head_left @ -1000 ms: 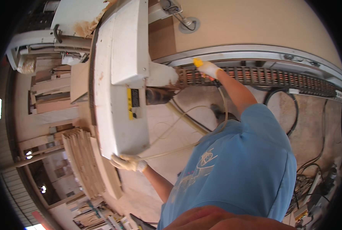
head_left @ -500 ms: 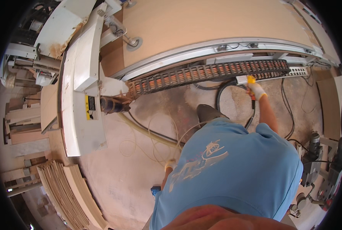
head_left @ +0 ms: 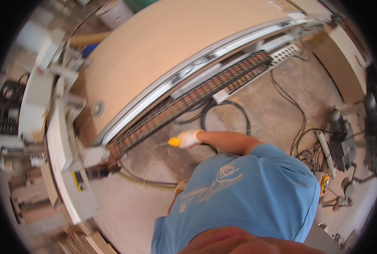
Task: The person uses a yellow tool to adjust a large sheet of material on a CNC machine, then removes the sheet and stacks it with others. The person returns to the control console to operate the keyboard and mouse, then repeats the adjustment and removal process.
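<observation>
My right hand [head_left: 189,139], in a white glove with a yellow cuff edge, is closed and reaches leftward over the floor. From it sticks a bright yellow-handled tool [head_left: 174,142] with a thin pale streak like a shaft beyond it; motion blur hides its exact kind. Behind the hand runs a black cable carrier [head_left: 184,104] packed with orange cables, along the machine bed's side. My left hand [head_left: 181,186], also gloved, shows only in part at the left edge of my blue shirt. Its fingers are hidden. Thin pale tubing and a dark hose [head_left: 148,180] lie near it.
The machine's large tan bed [head_left: 188,38] fills the back, and its white gantry [head_left: 61,144] stands at left. A thick black cable loop [head_left: 247,118] lies on the floor. Dark motor-like units [head_left: 341,139] and loose cables are at right. Boards [head_left: 87,243] are stacked at lower left.
My right hand has moved left, away from the far end of the cable carrier, carrying the yellow-handled tool. The whole view has tilted and shifted. My left hand remains low beside my body.
</observation>
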A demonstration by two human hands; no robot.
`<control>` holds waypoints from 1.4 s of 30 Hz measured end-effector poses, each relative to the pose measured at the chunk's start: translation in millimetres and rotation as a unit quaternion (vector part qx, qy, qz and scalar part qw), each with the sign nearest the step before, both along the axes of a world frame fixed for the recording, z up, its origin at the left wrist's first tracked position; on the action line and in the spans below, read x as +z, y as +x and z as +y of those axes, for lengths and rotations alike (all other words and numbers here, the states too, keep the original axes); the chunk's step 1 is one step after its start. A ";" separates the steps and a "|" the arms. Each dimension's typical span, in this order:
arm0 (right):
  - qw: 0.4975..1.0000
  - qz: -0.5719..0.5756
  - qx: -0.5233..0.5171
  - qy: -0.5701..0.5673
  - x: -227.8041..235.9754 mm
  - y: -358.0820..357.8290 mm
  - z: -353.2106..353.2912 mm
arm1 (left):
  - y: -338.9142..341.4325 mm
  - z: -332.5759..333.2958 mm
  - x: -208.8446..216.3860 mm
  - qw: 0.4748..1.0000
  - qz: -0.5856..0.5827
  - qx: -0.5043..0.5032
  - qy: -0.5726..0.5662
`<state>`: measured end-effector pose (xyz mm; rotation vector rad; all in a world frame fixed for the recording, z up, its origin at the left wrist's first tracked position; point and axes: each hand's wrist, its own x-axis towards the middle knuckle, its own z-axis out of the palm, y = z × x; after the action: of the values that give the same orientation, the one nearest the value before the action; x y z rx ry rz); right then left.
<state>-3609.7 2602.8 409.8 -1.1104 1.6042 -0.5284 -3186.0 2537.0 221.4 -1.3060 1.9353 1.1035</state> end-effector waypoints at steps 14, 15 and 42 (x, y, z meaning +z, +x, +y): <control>0.446 -0.128 -0.869 -0.170 -59.9 -282.6 463.9 | -455.1 11.9 133.1 0.979 0.152 -0.122 -0.058; 0.475 -0.102 -0.859 -0.161 -63.5 -273.8 489.2 | -483.7 18.8 142.7 0.976 0.162 -0.139 -0.039; 0.973 -0.045 -0.224 -0.027 -28.8 -161.7 254.8 | -481.0 -80.5 199.3 0.875 0.478 0.075 0.019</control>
<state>-3771.4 2857.7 380.9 -0.7459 1.7744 -0.9099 -3667.0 2456.6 420.7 -0.9471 2.4532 2.1411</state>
